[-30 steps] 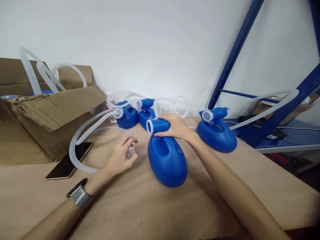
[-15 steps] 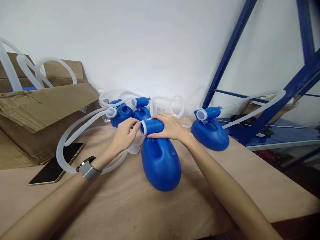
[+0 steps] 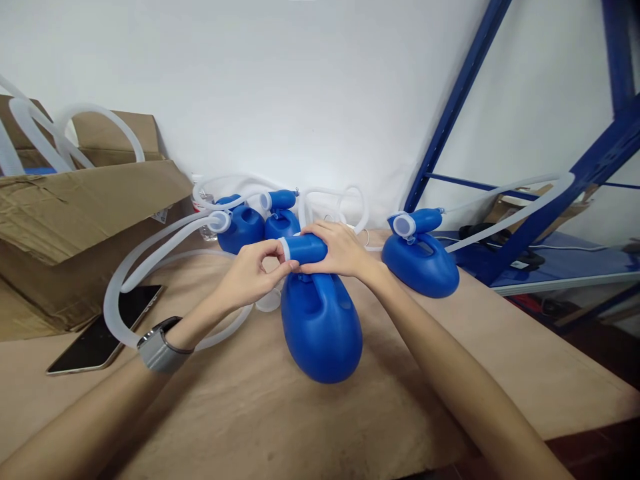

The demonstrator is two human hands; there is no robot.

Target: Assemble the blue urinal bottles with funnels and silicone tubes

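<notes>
In the middle of the head view a blue plastic urinal bottle (image 3: 323, 340) stands on the table, its moulded handle facing me. Across its top lies a blue tube-shaped mouthpiece (image 3: 307, 249) with a white rim ring (image 3: 285, 249) at its left end. My right hand (image 3: 340, 250) is closed around the mouthpiece's right part and hides that end. My left hand (image 3: 257, 272), a watch on its wrist, grips the white ring between thumb and fingers. A clear round cap (image 3: 269, 301) lies on the table left of the bottle.
More blue urinal bottles with pale hoses stand behind (image 3: 243, 230) and to the right (image 3: 423, 267). At left are a cardboard box (image 3: 95, 207) of hoses and a phone (image 3: 85, 350). A blue metal shelf (image 3: 550, 267) rises beyond the table's right edge.
My left hand has moved slightly right; its fingers and thumb now span the white ring instead of pinching at its edge. My right hand keeps its hold, and the view has shifted slightly.
</notes>
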